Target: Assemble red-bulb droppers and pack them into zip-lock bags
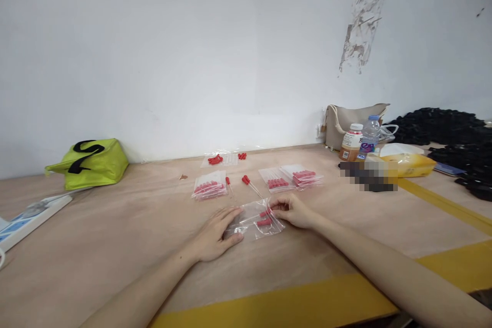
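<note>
A clear plastic bag [251,230] lies flat on the table in front of me, with red-tipped sticks [264,222] inside it, their red ends toward the right. My left hand [215,236] rests on the bag's left edge, thumb and fingers apart. At the bag's right end, my right hand [290,210] is closed in a pinch at the red end of one stick; its fingertips partly hide what they grip. Just beyond lie loose red-tipped sticks [246,180], between a stack of filled bags [209,185] on the left and more filled bags [277,182] on the right.
Red pieces [215,159] lie on clear plastic near the wall. A yellow-green bag [96,164] and a power strip [34,220] are at left. Two bottles [351,143], a beige bag [355,115], a yellow packet [413,164] and a black heap [434,125] stand at right.
</note>
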### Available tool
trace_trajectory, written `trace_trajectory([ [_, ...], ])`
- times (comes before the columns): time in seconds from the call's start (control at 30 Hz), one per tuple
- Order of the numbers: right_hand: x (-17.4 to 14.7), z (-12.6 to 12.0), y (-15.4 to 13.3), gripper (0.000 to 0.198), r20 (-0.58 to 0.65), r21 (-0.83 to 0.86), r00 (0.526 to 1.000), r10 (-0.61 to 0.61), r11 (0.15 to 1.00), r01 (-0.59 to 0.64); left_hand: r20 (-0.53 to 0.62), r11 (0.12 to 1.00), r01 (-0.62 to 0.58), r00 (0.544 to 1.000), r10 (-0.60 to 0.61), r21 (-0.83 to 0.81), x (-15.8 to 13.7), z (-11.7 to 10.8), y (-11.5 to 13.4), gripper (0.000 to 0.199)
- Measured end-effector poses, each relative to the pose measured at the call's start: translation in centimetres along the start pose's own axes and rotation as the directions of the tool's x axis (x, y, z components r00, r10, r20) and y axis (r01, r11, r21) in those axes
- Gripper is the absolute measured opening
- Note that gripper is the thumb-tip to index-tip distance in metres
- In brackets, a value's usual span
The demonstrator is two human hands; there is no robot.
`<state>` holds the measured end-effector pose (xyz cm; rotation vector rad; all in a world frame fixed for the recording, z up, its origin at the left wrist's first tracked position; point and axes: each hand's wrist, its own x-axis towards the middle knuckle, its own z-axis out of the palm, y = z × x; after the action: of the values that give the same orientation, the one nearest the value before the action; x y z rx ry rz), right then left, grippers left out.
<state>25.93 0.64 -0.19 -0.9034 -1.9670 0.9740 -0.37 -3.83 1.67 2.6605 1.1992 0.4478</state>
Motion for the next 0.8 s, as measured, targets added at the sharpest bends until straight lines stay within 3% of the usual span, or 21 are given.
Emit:
trace_trajectory([
  [0.1,-0.1,0.4,-0.3,0.015,0.02,-0.164,0.997,-0.069,0.984,0.071,-0.008,1.0,0.0,1.0,0.0,-0.015,0.0,0.0,0.0,0.056],
  [0.2,0.0,0.0,0.0,0.018,0.037,-0.192,0.995,-0.088,0.977,0.093,-0.005,1.0,0.0,1.0,0.0,-0.027,0.1,-0.1,0.2,0.054],
  [0.3,0.8,-1.0,0.6,0.018,-0.138,-0.203,0.99,-0.008,0.979,-0.02,-0.005,0.999,-0.006,1.0,0.006,-0.037,0.1,-0.3,0.3,0.043],
  [0.4,2.6,-1.7,0.5,0.013,-0.263,-0.332,0.963,0.056,0.932,-0.145,-0.021,0.998,-0.014,1.0,0.013,-0.053,0.1,-0.3,0.4,0.031],
  [0.5,5.5,-1.3,0.1,0.009,-0.284,-0.428,0.949,0.135,0.868,-0.252,-0.037,0.997,-0.009,0.999,0.006,-0.08,0.1,-0.2,0.4,0.024],
  [0.67,10.8,1.1,0.6,0.012,-0.349,-0.416,0.908,0.233,0.83,-0.373,-0.041,0.994,0.006,0.999,-0.01,-0.108,0.1,-0.2,0.5,0.022],
  [0.8,13.5,2.5,1.5,0.009,-0.317,-0.397,0.916,0.247,0.842,-0.364,-0.045,0.993,0.012,0.999,-0.018,-0.119,0.0,-0.3,0.5,0.023],
])
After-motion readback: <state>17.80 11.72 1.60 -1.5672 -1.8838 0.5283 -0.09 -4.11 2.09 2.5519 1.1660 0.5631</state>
